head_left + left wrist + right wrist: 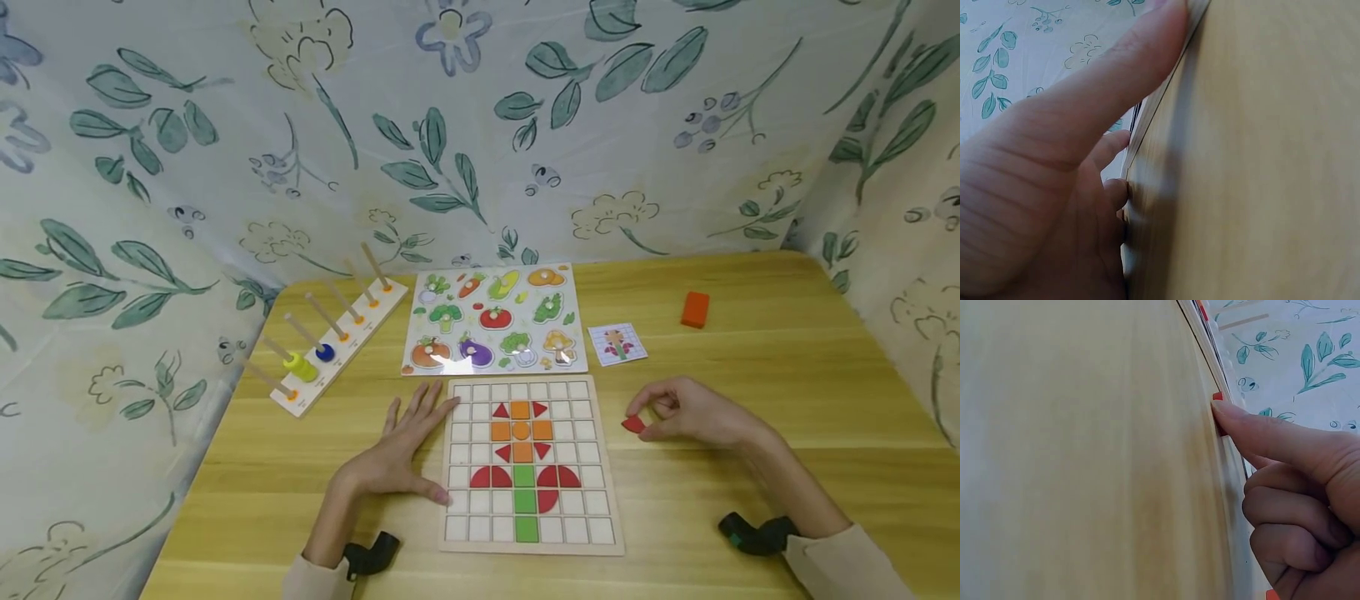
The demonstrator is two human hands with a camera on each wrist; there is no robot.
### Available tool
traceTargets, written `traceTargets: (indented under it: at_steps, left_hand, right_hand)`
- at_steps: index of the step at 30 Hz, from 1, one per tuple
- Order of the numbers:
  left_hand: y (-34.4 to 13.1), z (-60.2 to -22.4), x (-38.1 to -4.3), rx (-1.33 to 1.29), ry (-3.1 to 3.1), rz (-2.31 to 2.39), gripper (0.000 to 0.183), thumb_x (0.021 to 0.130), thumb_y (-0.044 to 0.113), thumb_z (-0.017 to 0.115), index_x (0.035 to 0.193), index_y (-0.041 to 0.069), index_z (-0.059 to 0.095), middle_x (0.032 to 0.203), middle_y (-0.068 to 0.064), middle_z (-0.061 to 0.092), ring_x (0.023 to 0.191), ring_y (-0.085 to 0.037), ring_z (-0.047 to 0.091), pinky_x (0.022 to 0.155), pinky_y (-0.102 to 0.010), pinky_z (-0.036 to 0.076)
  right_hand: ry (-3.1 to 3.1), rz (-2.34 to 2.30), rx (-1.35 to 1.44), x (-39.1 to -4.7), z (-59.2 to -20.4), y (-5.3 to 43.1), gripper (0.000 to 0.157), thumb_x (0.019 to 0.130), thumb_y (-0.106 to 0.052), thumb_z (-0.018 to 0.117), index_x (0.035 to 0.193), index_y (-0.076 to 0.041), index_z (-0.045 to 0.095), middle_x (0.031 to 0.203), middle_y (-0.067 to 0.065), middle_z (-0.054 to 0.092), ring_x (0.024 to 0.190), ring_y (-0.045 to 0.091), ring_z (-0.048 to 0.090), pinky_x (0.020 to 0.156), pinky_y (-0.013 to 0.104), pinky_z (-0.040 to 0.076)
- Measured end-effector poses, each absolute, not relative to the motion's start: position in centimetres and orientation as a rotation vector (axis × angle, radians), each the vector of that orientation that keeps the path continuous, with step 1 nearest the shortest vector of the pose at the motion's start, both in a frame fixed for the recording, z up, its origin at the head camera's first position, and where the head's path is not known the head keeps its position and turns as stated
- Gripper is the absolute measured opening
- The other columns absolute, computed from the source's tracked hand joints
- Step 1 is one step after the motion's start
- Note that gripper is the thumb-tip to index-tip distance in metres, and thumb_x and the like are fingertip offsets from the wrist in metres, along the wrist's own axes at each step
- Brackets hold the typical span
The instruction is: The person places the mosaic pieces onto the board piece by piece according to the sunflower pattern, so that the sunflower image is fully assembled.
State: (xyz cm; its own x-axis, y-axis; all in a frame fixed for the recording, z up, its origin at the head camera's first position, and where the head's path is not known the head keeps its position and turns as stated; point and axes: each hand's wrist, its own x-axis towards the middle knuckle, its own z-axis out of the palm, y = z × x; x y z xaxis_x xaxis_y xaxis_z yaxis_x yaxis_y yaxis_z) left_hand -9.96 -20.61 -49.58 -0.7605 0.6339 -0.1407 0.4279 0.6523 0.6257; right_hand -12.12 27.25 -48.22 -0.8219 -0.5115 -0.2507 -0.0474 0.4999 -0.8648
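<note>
A wooden grid board [480, 530] lies flat before me, carrying a flower pattern. Its head is orange squares around an orange circle [521, 431] with red triangles, above a stem of green squares [526, 502] flanked by red quarter-circle pieces [548, 500]. My left hand [397, 454] spreads along the board's left edge, with thumb and index fingertip right at the rim. To the right of the board, my right hand [690, 414] pinches a small red piece [632, 424] between thumb and index finger, other fingers curled. That piece [1217, 397] is mostly hidden behind the thumb in the right wrist view.
Behind the board lies a vegetable knob puzzle [495, 333], with a small pattern card [617, 344] to its right. An orange-red block [695, 309] sits at the back right. A peg stand [337, 346] with yellow-green and blue rings stands at the left. Patterned cloth surrounds the table.
</note>
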Motion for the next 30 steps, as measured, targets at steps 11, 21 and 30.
traceTargets:
  at_steps: [11, 21, 30]
  left_hand:
    - [-20.49, -49.41, -9.93, 0.839, 2.52, 0.818, 0.133, 0.069, 0.052, 0.093, 0.168, 0.021, 0.011, 0.175, -0.01, -0.015, 0.161, -0.036, -0.02, 0.122, -0.069, -0.019]
    - [-20.59, -49.32, -9.91, 0.839, 2.515, 0.835, 0.132, 0.069, 0.049, 0.094, 0.168, 0.021, 0.011, 0.175, -0.011, -0.015, 0.16, -0.038, -0.021, 0.122, -0.069, -0.02]
    - [-20.57, -49.33, -9.91, 0.852, 2.518, 0.839, 0.131, 0.069, 0.049, 0.094, 0.168, 0.018, 0.013, 0.175, -0.014, -0.013, 0.16, -0.04, -0.019, 0.121, -0.071, -0.019]
  right_hand:
    - [2.27, -1.271, -0.399, -12.16, -47.95, 27.69, 0.03, 0.09, -0.022, 0.08, 0.117, -0.007, 0.076, 0.061, -0.006, 0.033, 0.057, 0.005, 0.032, 0.051, 0.025, 0.028]
    - [2.293, -1.256, -0.342, -12.26, -47.88, 27.37, 0.03, 0.085, -0.021, 0.085, 0.11, -0.005, 0.078, 0.06, -0.005, 0.032, 0.056, 0.006, 0.031, 0.05, 0.023, 0.027]
    - [2.289, -1.239, -0.382, -11.96, -47.59, 26.79, 0.025, 0.084, -0.018, 0.085, 0.104, -0.006, 0.075, 0.065, -0.003, 0.035, 0.058, 0.006, 0.034, 0.051, 0.023, 0.028]
